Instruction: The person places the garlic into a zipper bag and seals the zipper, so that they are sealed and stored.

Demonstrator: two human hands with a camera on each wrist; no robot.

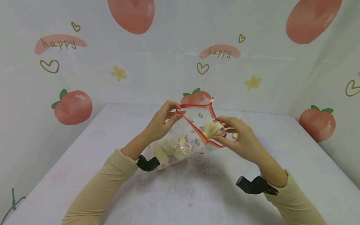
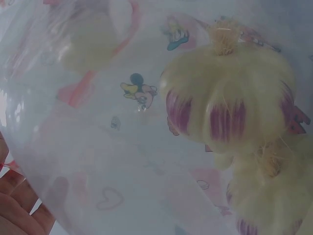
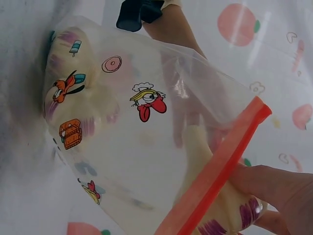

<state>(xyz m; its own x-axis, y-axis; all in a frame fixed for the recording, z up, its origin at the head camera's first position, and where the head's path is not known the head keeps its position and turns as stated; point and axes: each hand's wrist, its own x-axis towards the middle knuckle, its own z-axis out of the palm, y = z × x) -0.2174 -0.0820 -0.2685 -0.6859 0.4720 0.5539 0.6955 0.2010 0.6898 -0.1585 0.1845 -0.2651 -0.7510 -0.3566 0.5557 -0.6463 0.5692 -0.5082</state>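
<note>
A clear zip bag (image 1: 201,116) with a red edge and cartoon prints lies tilted over the table, its mouth spread toward the right. My left hand (image 1: 162,123) pinches the red rim at the upper left. Between the thumb and fingers of my right hand (image 1: 242,137) is a pale garlic bulb (image 1: 216,127) with purple streaks, its stem end pointing into the mouth. Several other garlic bulbs (image 2: 227,100) sit in the bottom of the bag. In the right wrist view, the held garlic bulb (image 3: 230,215) is partly behind the red rim (image 3: 215,171).
Behind my right hand, a small yellowish thing (image 1: 234,135) shows on the white table (image 1: 180,193), mostly hidden. A white backdrop (image 1: 163,62) with printed peaches rises behind the table. A dark cord (image 1: 13,201) is at the lower left.
</note>
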